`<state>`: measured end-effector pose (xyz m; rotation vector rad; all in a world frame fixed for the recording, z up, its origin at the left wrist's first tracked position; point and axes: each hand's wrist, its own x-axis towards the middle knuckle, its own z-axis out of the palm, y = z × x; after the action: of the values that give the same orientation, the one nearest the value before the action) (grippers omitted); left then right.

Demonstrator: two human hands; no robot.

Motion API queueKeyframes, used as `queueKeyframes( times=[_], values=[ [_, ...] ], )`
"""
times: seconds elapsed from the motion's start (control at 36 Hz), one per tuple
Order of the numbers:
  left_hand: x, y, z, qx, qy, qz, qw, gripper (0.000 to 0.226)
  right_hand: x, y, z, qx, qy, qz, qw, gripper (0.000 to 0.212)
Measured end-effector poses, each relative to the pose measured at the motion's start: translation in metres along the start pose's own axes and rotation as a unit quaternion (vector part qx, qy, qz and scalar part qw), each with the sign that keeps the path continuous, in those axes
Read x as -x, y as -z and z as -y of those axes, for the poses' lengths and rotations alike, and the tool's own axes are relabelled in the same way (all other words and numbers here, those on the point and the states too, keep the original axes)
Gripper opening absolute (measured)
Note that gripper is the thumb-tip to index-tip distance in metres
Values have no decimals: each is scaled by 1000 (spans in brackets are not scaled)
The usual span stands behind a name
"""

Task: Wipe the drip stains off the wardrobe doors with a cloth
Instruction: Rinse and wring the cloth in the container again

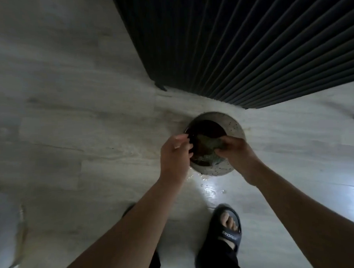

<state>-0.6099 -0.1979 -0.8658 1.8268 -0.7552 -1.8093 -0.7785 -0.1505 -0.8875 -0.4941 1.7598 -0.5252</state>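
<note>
The wet greenish cloth lies bunched in dark water inside a speckled bowl, and the right hand clenches its edge, with the rest trailing toward 9 o'clock from that grip. The left hand curls its fingers at the bowl's 9 o'clock rim; whether it pinches anything I cannot tell. The ribbed dark wardrobe doors rise at 12 o'clock, a puddle and a slipper at 6.

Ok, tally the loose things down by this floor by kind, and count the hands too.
2 hands: left hand, right hand
1 bowl
1 cloth
1 slipper in plain view
Total: 5
</note>
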Motion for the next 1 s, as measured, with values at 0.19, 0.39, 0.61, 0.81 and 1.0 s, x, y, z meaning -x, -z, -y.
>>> queueKeyframes(
  times=[0.19,0.39,0.61,0.81,1.0],
  values=[
    [-15,-35,-13,41,132,120,983,41,40,19,11,-325,21,71,943,23],
    [-27,-40,-10,-43,164,208,963,35,26,24,1,-480,-11,155,863,51],
    [-31,-22,-1,-126,62,173,975,20,14,19,-7,-424,-1,30,905,38],
    [-17,-27,4,-267,-125,132,946,11,8,3,-8,-73,5,-218,973,20],
    [-7,-37,16,-329,-216,112,913,13,20,-25,8,-213,47,-136,966,38]
  ],
)
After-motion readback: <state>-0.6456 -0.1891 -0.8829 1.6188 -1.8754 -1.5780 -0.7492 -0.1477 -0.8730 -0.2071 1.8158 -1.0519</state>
